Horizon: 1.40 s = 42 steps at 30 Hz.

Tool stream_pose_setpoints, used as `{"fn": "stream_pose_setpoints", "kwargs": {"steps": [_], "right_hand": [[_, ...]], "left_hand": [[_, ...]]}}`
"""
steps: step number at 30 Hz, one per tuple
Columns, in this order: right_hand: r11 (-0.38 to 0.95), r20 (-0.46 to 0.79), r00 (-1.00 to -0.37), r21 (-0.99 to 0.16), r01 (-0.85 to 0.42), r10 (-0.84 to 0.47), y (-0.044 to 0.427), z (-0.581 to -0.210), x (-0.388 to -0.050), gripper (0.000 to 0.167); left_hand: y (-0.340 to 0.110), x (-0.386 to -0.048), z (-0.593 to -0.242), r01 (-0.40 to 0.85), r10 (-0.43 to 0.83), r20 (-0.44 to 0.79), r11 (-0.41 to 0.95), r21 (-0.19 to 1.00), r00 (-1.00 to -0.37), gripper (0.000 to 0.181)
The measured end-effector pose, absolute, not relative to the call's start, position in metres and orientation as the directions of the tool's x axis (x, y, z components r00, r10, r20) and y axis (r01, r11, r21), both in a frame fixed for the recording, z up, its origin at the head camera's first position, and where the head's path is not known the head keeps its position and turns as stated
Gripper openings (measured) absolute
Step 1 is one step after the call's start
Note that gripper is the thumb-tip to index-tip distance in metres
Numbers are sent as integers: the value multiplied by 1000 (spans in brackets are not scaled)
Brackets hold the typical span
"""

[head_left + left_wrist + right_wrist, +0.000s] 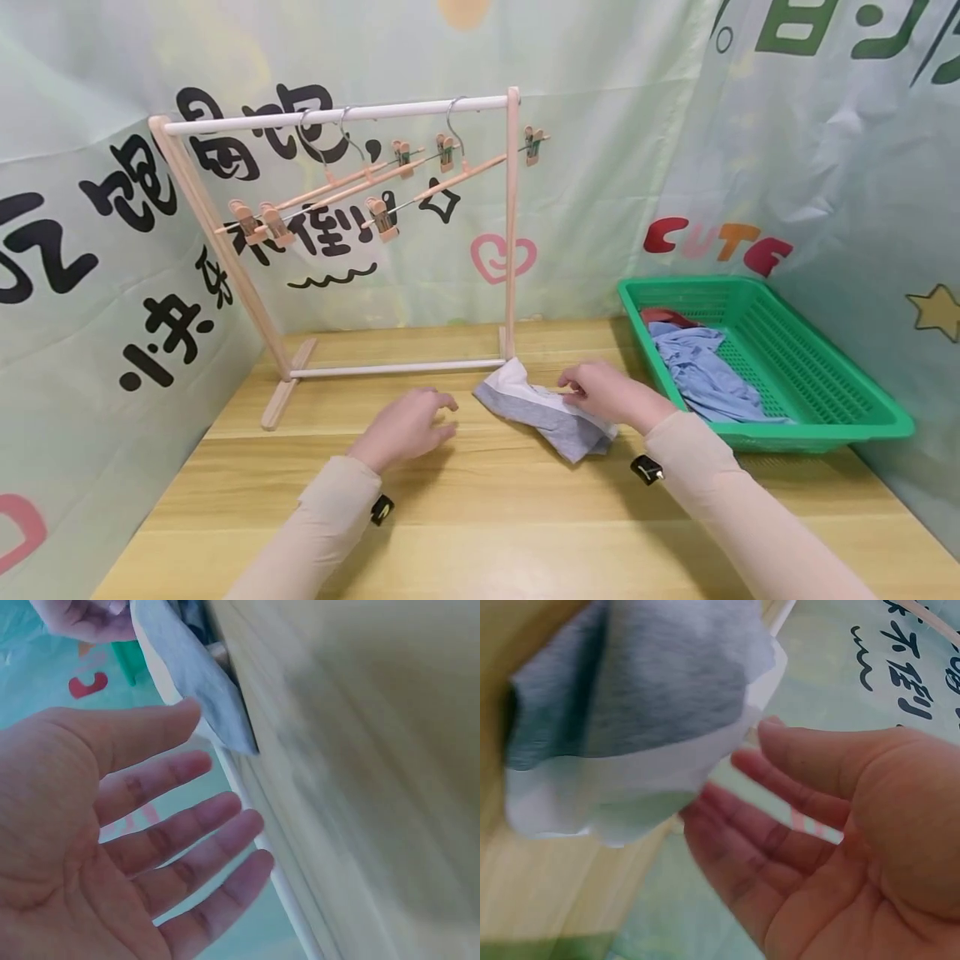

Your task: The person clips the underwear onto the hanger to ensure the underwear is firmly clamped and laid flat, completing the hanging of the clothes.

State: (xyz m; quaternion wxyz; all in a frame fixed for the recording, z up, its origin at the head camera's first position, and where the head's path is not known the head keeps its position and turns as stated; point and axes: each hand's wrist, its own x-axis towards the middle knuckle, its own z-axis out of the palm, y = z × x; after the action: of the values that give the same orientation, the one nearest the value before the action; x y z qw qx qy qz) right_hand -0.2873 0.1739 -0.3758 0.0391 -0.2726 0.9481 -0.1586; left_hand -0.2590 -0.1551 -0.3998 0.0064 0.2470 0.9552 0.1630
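Two bare hands over a small grey-and-white cloth garment [543, 414] on the pale wood-grained surface [480, 533]. The garment lies between them, its long axis slanting from the foot of the pale wooden hanging rack [512, 250] toward the wearer's right and nearer edge, on the side of the green perforated plastic basket [817, 432]. The right hand [603, 392] is the nearer: seen from where I stand, it hangs over the garment's white border, most of the cloth lying to its left and below. The left hand [405, 427] is apart, the garment beyond its fingertips to the right. Left fingers [180, 827]: spread, nearly straight, holding nothing. Right fingers [735, 877]: loosely bent, thumb set off from them with a visible gap, tips at the white border; whether they touch it cannot be told.
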Motion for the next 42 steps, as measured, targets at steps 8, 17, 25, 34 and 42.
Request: {"fn": "stream_pose_setpoints", "kwargs": {"steps": [8,17,25,34,42], "right_hand": [[884,-88,-913,-300,-358,-399,180,-387,-270,48],[870,-82,-918,-362,-335,-388,182,-394,-262,49],[854,-20,-907,-345,-389,-421,185,-398,-259,19],[852,15,-909,-343,-395,-416,188,-393,-254,19],[878,142,-919,-271,-393,-368,186,-383,-261,7]], "left_hand": [[-110,-291,-391,514,496,140,807,291,-857,33],[-84,-312,-408,542,520,154,812,217,-840,37],[-76,-323,-418,545,532,116,817,189,-839,9],[-82,-315,-410,543,530,117,817,196,-840,27],[-104,-287,-379,566,557,108,792,229,-823,30]]}}
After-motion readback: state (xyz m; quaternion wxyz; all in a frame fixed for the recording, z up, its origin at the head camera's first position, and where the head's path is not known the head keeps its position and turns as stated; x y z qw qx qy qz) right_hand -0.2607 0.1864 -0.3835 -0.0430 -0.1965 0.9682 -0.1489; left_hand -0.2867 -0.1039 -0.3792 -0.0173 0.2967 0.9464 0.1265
